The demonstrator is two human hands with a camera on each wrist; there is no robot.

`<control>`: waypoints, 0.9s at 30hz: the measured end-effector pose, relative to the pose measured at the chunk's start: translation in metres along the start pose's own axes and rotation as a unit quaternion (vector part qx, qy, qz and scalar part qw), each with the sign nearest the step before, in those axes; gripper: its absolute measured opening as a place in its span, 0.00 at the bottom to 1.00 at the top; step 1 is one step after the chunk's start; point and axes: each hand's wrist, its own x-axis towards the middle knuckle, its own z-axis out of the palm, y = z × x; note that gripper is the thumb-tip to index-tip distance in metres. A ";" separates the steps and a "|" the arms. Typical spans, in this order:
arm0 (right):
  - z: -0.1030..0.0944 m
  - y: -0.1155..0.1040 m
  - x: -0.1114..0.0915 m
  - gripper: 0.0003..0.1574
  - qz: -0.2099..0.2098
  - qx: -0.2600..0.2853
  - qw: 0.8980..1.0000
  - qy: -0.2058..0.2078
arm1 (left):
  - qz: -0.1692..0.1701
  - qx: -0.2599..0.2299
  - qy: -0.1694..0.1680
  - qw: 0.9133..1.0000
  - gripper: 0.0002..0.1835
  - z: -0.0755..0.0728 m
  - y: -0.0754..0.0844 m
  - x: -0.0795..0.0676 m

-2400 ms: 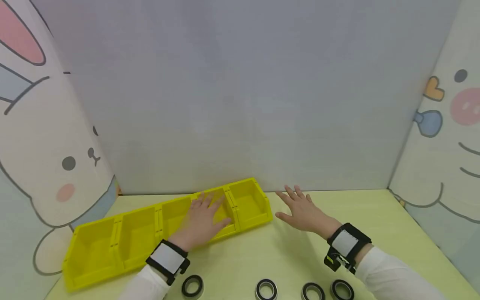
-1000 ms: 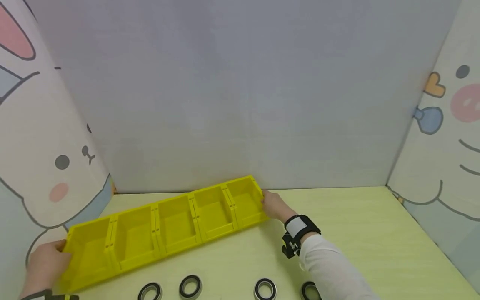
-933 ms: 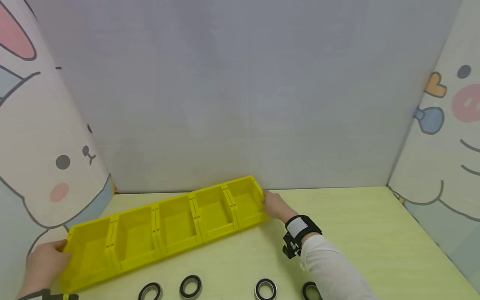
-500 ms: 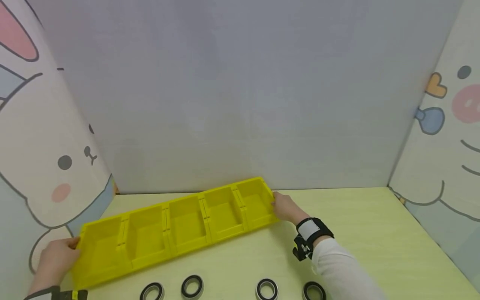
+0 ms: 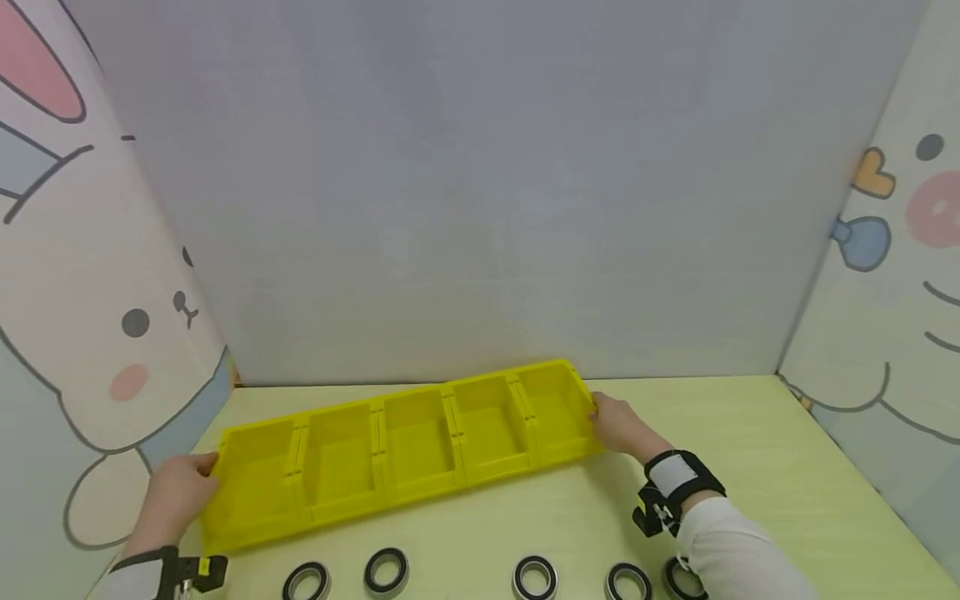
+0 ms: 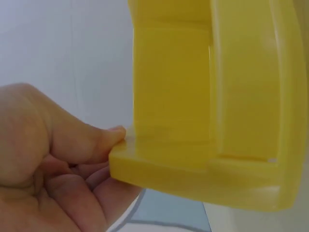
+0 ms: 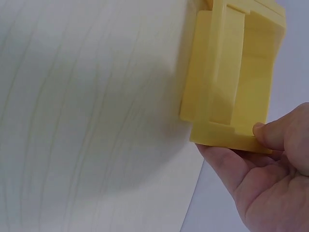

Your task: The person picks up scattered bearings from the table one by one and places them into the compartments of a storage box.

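A long yellow bin row (image 5: 416, 500) with several open compartments lies slanted across the table, its right end farther back. My left hand (image 5: 176, 496) grips its left end. In the left wrist view the thumb of that hand (image 6: 72, 145) presses on the rim of the yellow bin (image 6: 193, 179), with fingers beneath. The right end is held by my right hand (image 5: 622, 425). Seen from the right wrist, this hand (image 7: 275, 174) pinches the end wall of the bin (image 7: 227, 137), thumb on top and fingers under it. No contents show in the compartments.
Several black-and-silver ball bearings lie along the table's front: one bearing (image 5: 370, 572) left of the middle, another bearing (image 5: 519, 575) near the centre, the rightmost bearing (image 5: 670, 575) partly behind my sleeve. A grey back wall (image 5: 480, 208) and printed side panels (image 5: 97, 358) enclose the table (image 5: 750, 467).
Both hands went from hovering open over the table to gripping the bin row's ends. Over the last second the bin row has shifted right with both hands, its left end moving most.
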 end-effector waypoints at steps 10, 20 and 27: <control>-0.015 0.032 -0.024 0.21 0.004 -0.008 1.000 0.012 | 0.053 -0.021 0.024 0.998 0.25 0.021 0.028 0.007; -0.032 0.064 -0.054 0.26 0.019 -0.031 0.999 0.023 | 0.045 -0.050 0.000 0.998 0.25 0.039 0.071 0.015; -0.040 0.082 -0.069 0.25 0.022 -0.035 0.999 0.027 | 0.049 -0.064 -0.012 0.997 0.25 0.048 0.092 0.018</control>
